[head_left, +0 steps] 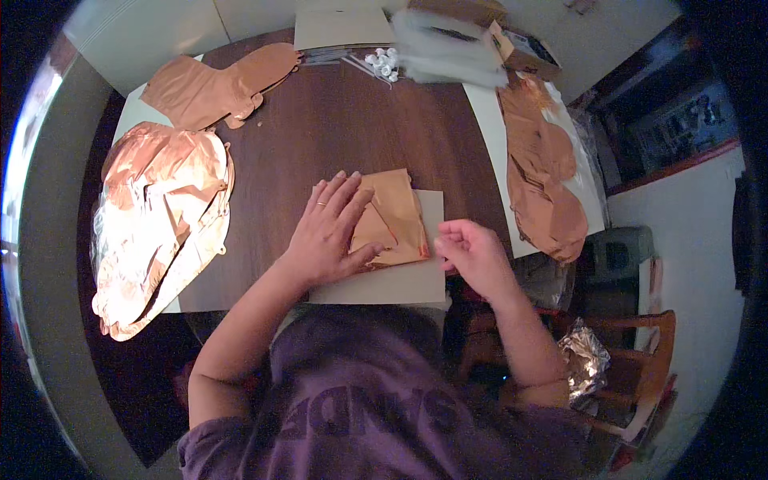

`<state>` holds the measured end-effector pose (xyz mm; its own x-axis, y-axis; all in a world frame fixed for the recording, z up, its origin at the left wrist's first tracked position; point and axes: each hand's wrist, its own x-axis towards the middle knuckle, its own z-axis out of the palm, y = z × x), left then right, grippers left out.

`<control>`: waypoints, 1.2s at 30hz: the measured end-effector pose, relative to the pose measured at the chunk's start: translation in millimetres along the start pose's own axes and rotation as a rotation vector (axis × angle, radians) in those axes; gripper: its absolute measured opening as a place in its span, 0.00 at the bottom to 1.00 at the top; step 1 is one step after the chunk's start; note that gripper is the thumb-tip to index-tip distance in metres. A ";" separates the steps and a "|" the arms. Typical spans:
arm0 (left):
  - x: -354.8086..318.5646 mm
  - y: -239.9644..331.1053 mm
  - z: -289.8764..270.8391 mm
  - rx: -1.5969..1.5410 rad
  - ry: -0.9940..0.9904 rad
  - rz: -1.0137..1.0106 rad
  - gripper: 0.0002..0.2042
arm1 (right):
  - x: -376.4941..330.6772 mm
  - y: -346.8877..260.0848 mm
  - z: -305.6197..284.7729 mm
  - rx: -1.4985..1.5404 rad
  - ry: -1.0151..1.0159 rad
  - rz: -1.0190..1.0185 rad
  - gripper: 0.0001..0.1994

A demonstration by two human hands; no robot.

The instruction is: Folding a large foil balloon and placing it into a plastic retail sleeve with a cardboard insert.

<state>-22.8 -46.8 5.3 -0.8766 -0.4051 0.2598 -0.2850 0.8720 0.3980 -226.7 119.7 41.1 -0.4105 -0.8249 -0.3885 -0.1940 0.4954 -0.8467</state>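
Observation:
On a pale card (376, 291) at the table's near edge lies a folded copper-coloured foil sheet (404, 212), roughly square, with a loose triangular flap near its middle. My left hand (332, 228) rests flat over its left part, fingers stretched and spread, a ring on one of them. That hand hides the left side of the foil. Just off the right edge of the foil and card, my right hand (474, 254) hovers with its fingers curled in toward the thumb. Whether anything is between those fingers cannot be made out.
Flat copper foil balloons (160, 216) are piled at the left, shining brightly; more balloons (212, 84) lie beyond them. Another pile (544, 176) is on the right over a white sheet. White ribbon rolls (384, 62), clear plastic bags (448, 52) and a cardboard box (524, 52) line the far edge. A wooden chair (660, 336) stands at right.

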 end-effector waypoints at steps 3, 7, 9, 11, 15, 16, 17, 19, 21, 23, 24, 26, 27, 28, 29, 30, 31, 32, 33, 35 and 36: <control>2.1 -2.7 1.3 -0.030 0.013 0.035 0.37 | 3.1 -13.8 -5.3 -0.006 -0.099 0.059 0.16; 0.4 -3.3 -0.9 0.000 0.006 0.039 0.39 | 1.7 -17.4 -3.3 0.093 -0.239 0.234 0.15; 1.0 -4.6 -3.0 0.024 0.001 0.048 0.39 | 2.0 -11.3 2.1 0.079 -0.225 0.210 0.15; 1.9 -5.0 -3.6 -0.008 -0.033 0.042 0.41 | 3.5 -8.6 5.9 0.059 -0.210 0.185 0.15; 3.6 -11.4 -8.1 0.004 -0.026 0.059 0.42 | 12.5 -16.7 16.4 -0.140 -0.045 -0.069 0.16; 3.9 -13.8 -8.8 0.034 -0.043 0.064 0.42 | 15.9 -19.2 16.6 -0.145 -0.001 -0.101 0.17; 4.1 -15.3 -8.9 0.065 -0.060 0.068 0.43 | 16.7 -19.9 16.3 -0.144 -0.001 -0.102 0.17; 3.5 -17.8 -5.4 0.079 -0.051 0.067 0.43 | 18.0 -20.9 15.8 -0.124 0.015 -0.113 0.19; 1.4 -18.8 -4.3 0.092 -0.041 0.062 0.43 | 8.5 -15.5 16.4 -0.381 0.111 -0.425 0.21; 0.4 -18.1 -4.1 0.124 -0.042 0.043 0.43 | -1.3 -7.8 19.7 -0.634 0.205 -0.740 0.22; 0.4 -18.3 -4.0 0.125 -0.042 0.038 0.43 | -5.4 -2.6 22.2 -0.726 0.181 -0.692 0.26; -0.1 -16.4 -3.7 0.115 -0.028 0.049 0.43 | -12.7 7.1 25.7 -0.907 0.137 -0.585 0.34; -0.2 -15.6 -4.4 0.113 -0.029 0.048 0.43 | -13.2 9.8 27.9 -0.907 0.135 -0.584 0.34; -0.1 -15.8 -6.4 0.116 -0.024 0.047 0.42 | -13.0 11.4 31.9 -0.911 0.147 -0.573 0.36; 0.1 -15.9 -7.4 0.118 -0.020 0.047 0.42 | -13.6 12.4 33.8 -0.915 0.160 -0.562 0.37; 0.3 -16.0 -7.3 0.117 -0.022 0.048 0.42 | -14.9 12.6 33.3 -0.914 0.161 -0.559 0.37; 0.5 -17.0 -7.4 0.123 -0.022 0.047 0.42 | -15.1 11.5 33.0 -0.873 0.197 -0.564 0.35; 0.3 -17.8 -7.4 0.129 -0.022 0.046 0.42 | -15.6 9.6 32.5 -0.833 0.234 -0.569 0.32; -0.3 -18.5 -7.0 0.129 -0.022 0.047 0.42 | -18.4 4.9 28.8 -0.723 0.245 -0.508 0.28; -2.2 -20.1 -5.1 0.114 -0.010 0.050 0.42 | -22.6 -9.6 22.3 -0.481 0.278 -0.362 0.14; -2.9 -20.3 -5.6 0.114 -0.010 0.050 0.42 | -17.1 -8.8 19.7 -0.481 0.278 -0.361 0.14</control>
<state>-12.3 -64.8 1.3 -0.8947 -0.3577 0.2676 -0.2824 0.9170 0.2817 -200.4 124.1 48.0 -0.4475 -0.8927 0.0527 -0.7122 0.3201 -0.6247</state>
